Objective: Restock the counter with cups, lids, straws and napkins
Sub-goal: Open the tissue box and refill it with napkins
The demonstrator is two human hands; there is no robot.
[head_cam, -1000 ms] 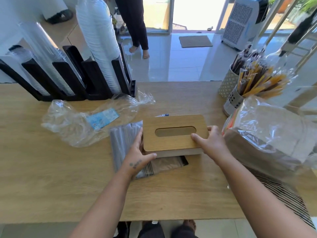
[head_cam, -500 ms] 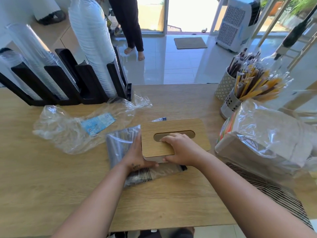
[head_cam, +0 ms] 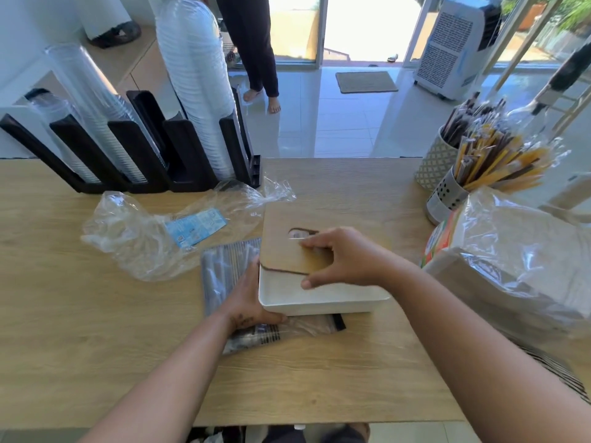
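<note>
A white napkin box (head_cam: 323,302) lies at the centre of the wooden counter (head_cam: 96,330). Its wooden lid (head_cam: 287,231) with an oval slot is tilted up off the near edge. My right hand (head_cam: 339,257) grips the lid, fingers hooked in the slot. My left hand (head_cam: 246,298) holds the box's left side. The box rests on a clear pack of dark straws (head_cam: 224,270). A plastic-wrapped pack of napkins (head_cam: 518,266) lies at the right. Stacks of clear cups (head_cam: 96,113) and white lids (head_cam: 198,81) stand in a black rack (head_cam: 179,148) at the back left.
An empty crumpled plastic bag (head_cam: 147,238) with a blue label lies left of the box. Two holders of straws (head_cam: 479,161) stand at the back right. A person's legs (head_cam: 256,49) are on the tiled floor beyond the counter, near a white air cooler (head_cam: 457,46).
My right hand moved from the box's right end to the lid's slot and lifted the lid's near edge off the white box. My left hand stayed on the left side.
</note>
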